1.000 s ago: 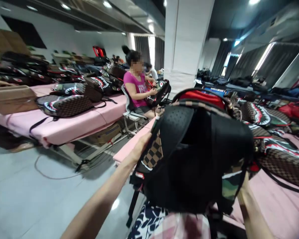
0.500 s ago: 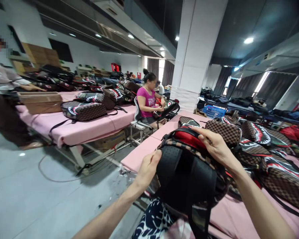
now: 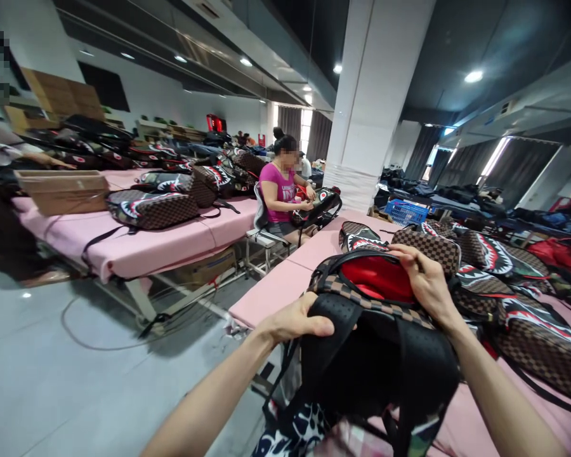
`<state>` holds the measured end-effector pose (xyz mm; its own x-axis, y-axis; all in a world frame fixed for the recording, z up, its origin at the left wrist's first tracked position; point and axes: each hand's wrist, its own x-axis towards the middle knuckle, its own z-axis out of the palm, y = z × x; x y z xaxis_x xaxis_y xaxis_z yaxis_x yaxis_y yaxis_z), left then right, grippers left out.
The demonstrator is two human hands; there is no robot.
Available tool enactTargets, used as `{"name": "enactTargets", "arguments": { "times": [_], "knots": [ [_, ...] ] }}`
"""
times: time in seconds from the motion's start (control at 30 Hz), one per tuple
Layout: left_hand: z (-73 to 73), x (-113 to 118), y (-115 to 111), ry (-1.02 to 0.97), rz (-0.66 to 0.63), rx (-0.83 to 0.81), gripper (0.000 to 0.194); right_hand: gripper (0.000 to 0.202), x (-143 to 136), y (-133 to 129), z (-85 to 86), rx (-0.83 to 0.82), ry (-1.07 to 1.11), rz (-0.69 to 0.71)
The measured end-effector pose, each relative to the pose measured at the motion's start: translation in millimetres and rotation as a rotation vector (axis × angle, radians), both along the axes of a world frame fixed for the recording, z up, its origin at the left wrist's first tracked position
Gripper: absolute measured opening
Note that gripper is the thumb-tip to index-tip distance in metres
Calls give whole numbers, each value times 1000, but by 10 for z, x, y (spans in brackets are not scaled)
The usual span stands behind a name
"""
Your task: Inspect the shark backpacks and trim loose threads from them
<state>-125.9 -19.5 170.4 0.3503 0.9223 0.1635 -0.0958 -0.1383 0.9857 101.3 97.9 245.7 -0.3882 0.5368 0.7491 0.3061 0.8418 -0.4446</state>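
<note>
A backpack (image 3: 380, 355) with black straps, a brown checkered top and a red lining stands before me, its back panel facing me. Its top is unzipped, so the red inside shows. My left hand (image 3: 297, 320) grips the upper left side near a shoulder strap, thumb lying over the strap. At the far right rim of the opening, my right hand (image 3: 423, 276) pinches the dark edge between thumb and fingers. Beyond it on the pink table (image 3: 271, 285) lies a checkered backpack (image 3: 359, 238) with a shark-mouth print.
More shark-print backpacks (image 3: 542, 336) are piled on the right. A blue basket (image 3: 406, 211) stands behind, near a white pillar (image 3: 361, 114). A co-worker (image 3: 280, 190) sits ahead, handling a bag. On the left, another pink table (image 3: 171, 244) carries bags and a cardboard box (image 3: 61, 190).
The bag's opening has spread wider, showing more red lining. My right hand has shifted slightly right with the rim, and my left hand has moved onto the strap.
</note>
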Motion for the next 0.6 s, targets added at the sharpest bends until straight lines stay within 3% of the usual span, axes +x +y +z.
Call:
{"name": "enactTargets", "arguments": {
  "times": [0.07,0.13,0.27,0.4,0.5,0.6],
  "knots": [
    [26,-4,4,75,67,38,53,35,163,-148,4,-31,226,-82],
    [40,-8,-1,130,95,49,52,37,413,-356,-57,-70,290,-215],
    [40,-16,8,203,127,-4,52,41,751,-843,-370,-238,-1,-260],
    [24,1,33,214,169,-20,51,37,527,-1139,-688,-284,-28,-212],
    [-30,10,44,146,253,-27,50,33,276,-1191,-810,-155,-2,-115],
    [-84,5,50,78,350,-17,47,39,200,-1151,-860,1,-105,-7]
  ]
}}
